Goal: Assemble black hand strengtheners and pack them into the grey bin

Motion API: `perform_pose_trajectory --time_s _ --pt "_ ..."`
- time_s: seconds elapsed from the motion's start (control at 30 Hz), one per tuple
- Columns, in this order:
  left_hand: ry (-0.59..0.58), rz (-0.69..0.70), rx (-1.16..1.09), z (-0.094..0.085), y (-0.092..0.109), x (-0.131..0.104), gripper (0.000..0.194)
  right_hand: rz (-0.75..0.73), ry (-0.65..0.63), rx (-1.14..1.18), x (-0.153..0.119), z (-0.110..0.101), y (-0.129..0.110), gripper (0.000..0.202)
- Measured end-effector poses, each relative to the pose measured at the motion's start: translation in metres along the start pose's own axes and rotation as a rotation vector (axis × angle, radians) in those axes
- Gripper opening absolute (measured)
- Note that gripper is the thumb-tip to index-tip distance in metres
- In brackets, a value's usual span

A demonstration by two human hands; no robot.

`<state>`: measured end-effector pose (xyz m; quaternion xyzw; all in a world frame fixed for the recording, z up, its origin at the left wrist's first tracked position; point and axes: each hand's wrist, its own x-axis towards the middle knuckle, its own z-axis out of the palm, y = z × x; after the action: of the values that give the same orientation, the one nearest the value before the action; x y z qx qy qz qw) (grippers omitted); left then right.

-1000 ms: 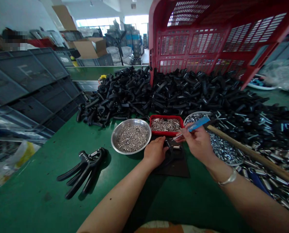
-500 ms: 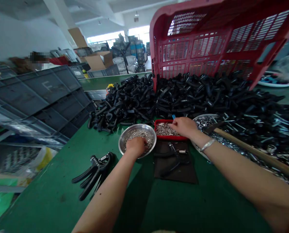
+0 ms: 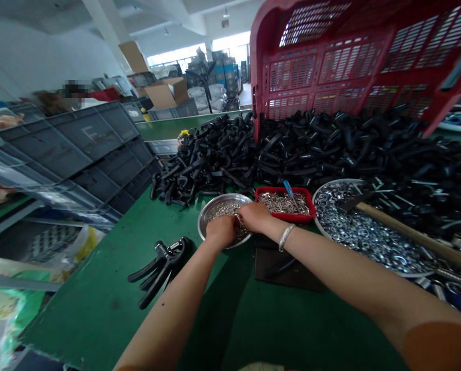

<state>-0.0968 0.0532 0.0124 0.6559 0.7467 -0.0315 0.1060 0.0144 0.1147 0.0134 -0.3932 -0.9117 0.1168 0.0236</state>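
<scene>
Both hands meet over a round metal bowl (image 3: 204,222) of small metal parts. My left hand (image 3: 221,230) is closed at the bowl's middle, its fingertips hidden. Coming from the right, my right hand (image 3: 254,216) is closed with its fingertips against the left one; what either pinches is too small to make out. Behind my right wrist stands a red tray (image 3: 313,212) of small metal pins, with a blue-handled tool (image 3: 288,187) lying in it. Under my right forearm, a black hand grip partly shows on a dark mat (image 3: 267,275). Other spring hand grips (image 3: 163,268) lie at the left.
A heap of black handles (image 3: 215,154) runs along the back below a tilted red crate (image 3: 288,72). At the right, a hammer (image 3: 400,219) lies across a wide dish of shiny metal rings (image 3: 342,221). Grey crates (image 3: 83,139) are stacked on the left; a person is beyond them.
My right hand has left the red tray and moved left to the bowl, meeting my left hand. The view has shifted slightly, showing more of the ring dish.
</scene>
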Motion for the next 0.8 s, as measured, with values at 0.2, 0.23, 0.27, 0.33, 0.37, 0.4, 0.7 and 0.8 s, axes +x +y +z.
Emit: perform_pose_trajectory --time_s 0.2,0.23,0.27,0.33,0.37,0.4,0.7,0.8 --pt "0.065 -0.013 -0.037 0.0 0.004 0.002 0.025 -0.02 0.127 0.172 -0.01 -0.004 0.015 0.017" --pt "0.046 -0.014 -0.037 -0.001 0.003 0.002 0.024 -0.025 0.149 0.207 -0.011 -0.004 0.016 0.017" --pt "0.025 -0.017 -0.039 -0.001 0.003 0.002 0.023 -0.028 0.174 0.243 -0.012 -0.005 0.017 0.018" --pt "0.01 -0.024 -0.045 -0.002 0.003 0.002 0.025 -0.026 0.225 0.317 -0.017 -0.006 0.021 0.019" --pt "0.012 -0.017 -0.047 -0.002 0.004 0.002 0.026 -0.022 0.248 0.355 -0.021 -0.007 0.024 0.019" --pt "0.013 -0.005 -0.048 -0.002 0.005 0.002 0.028 -0.018 0.264 0.39 -0.026 -0.008 0.027 0.018" --pt "-0.031 0.016 -0.015 0.003 0.017 0.008 0.025 0.287 0.169 0.962 -0.134 -0.032 0.065 0.016" --pt "-0.034 0.017 -0.021 0.005 0.015 0.008 0.025 0.295 0.092 0.804 -0.169 -0.026 0.07 0.01"
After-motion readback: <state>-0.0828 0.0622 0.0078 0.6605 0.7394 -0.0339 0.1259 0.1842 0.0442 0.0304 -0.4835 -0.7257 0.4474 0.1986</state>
